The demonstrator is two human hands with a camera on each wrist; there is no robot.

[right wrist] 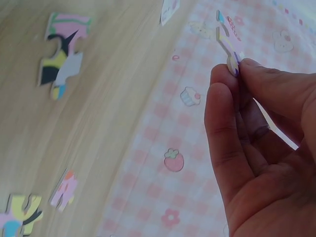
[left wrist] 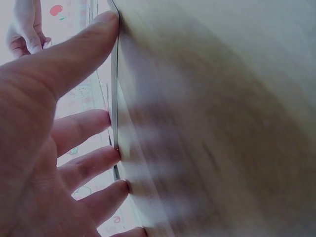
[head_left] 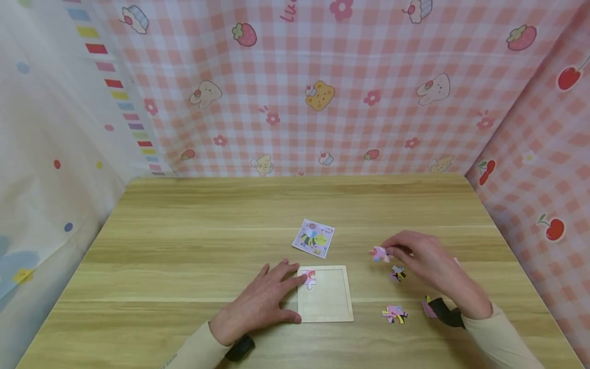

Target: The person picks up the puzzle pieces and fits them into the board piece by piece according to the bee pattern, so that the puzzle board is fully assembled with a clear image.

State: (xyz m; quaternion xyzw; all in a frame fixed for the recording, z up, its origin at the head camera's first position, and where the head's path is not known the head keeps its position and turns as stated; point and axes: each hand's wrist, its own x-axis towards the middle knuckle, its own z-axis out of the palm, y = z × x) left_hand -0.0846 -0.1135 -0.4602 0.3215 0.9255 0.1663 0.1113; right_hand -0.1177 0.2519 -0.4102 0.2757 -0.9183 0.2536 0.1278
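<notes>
My right hand [head_left: 428, 264] pinches a pink jigsaw piece [head_left: 379, 253] between thumb and fingertips, right of the picture card. The right wrist view shows that held piece [right wrist: 229, 42] edge-on above the fingertips. At the left side of a square wooden puzzle tray [head_left: 350, 297], my left hand [head_left: 264, 301] lies with fingers spread and thumb at the rim. Its index fingertip reaches a pink jigsaw piece [head_left: 309, 281] in the tray's upper left corner. In the left wrist view, the fingertips [left wrist: 109, 118] meet the tray's edge.
Behind the tray lies a square bee picture card [head_left: 318, 241]. Loose jigsaw pieces lie on the right: a dark one [head_left: 398, 273], a pink and yellow one [head_left: 395, 314], another [head_left: 429, 309] partly behind the right wrist strap. Curtains [head_left: 276, 92] stand behind the wooden table [head_left: 184, 220].
</notes>
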